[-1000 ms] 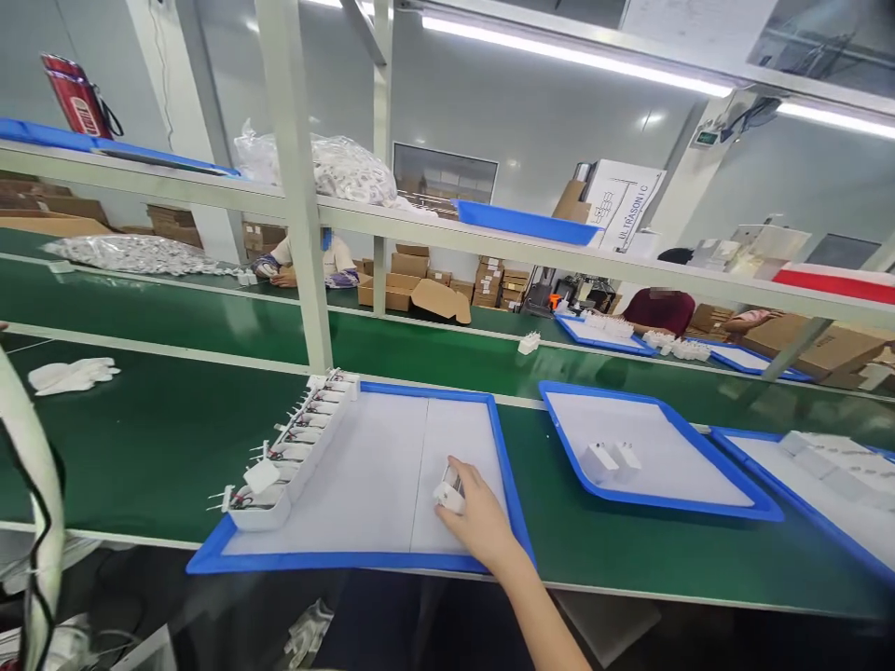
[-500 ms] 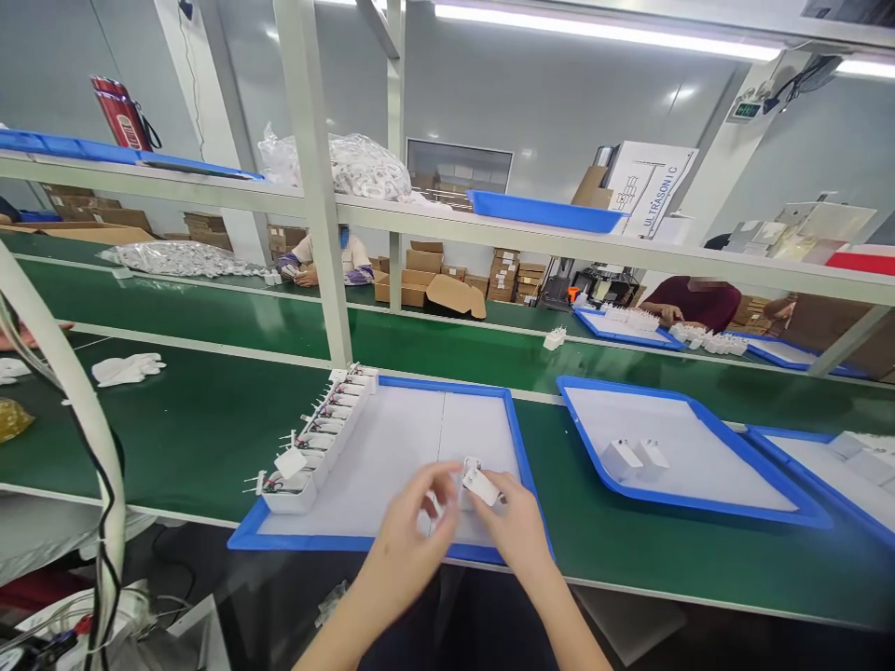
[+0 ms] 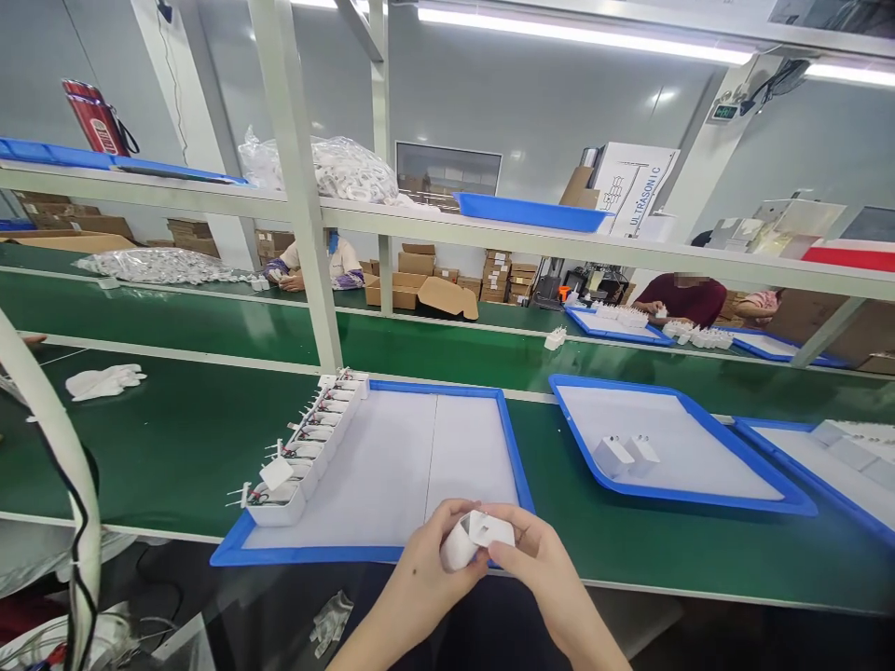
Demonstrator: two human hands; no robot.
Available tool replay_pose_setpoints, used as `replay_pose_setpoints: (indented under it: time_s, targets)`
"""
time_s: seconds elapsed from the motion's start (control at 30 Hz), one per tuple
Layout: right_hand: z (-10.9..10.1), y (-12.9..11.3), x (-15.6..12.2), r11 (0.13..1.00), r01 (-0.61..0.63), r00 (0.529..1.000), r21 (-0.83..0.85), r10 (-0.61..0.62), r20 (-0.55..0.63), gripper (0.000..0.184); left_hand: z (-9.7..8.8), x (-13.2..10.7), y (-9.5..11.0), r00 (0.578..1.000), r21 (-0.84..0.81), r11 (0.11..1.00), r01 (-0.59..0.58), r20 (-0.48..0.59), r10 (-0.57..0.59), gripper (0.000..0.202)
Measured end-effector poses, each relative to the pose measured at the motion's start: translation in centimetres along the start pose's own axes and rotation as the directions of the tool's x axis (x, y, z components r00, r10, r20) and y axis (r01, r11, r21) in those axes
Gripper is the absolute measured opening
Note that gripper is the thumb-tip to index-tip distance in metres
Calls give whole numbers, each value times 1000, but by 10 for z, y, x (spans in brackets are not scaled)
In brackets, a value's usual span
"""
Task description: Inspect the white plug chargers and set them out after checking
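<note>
My left hand [image 3: 430,559] and my right hand [image 3: 542,559] meet at the near edge of the blue tray [image 3: 514,457] and both grip one small white plastic charger housing [image 3: 475,538]. The fingers of both hands curl round it. On the tray's left side stands a row of several white housings with metal pins and wires [image 3: 308,447]. A second blue tray [image 3: 706,494] to the right carries two white housings [image 3: 626,454].
A green conveyor belt [image 3: 160,438] runs under the trays, with a white glove [image 3: 104,380] at its left. A grey post [image 3: 294,186] and shelf rail stand behind. Other people sit across the far belt, one at blue trays [image 3: 681,303]. A white cable bundle [image 3: 48,438] hangs at left.
One second ago only my right hand held the housing on the tray. My left hand came in, and both hands drew the housing back to the tray's near edge.
</note>
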State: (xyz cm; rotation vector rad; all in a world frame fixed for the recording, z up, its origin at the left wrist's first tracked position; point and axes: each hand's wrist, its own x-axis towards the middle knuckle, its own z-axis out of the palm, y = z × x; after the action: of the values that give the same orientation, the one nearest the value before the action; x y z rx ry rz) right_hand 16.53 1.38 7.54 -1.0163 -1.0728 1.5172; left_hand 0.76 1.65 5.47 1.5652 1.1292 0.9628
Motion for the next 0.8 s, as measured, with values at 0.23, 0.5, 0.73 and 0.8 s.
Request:
replay_pose_setpoints:
  time_s: [0.23,0.5,0.73,0.8]
  targets:
    - [-18,9,-17,973,-222,941,55,200,272,30,-21,-22,-3,978,74,980,-187,113,178,41]
    - [-2,13,-35,929,-368,913,-37,368,173,48,-29,-39,-16,965,278,926,-257,119,232,44]
    - [7,25,-44,958,-276,959,72,269,88,46,-25,-42,-16,944,362,872,-329,129,302,50]
    - [6,28,-45,939,-329,944,97,325,59,50,-25,-42,-22,905,426,799,-424,161,395,45]
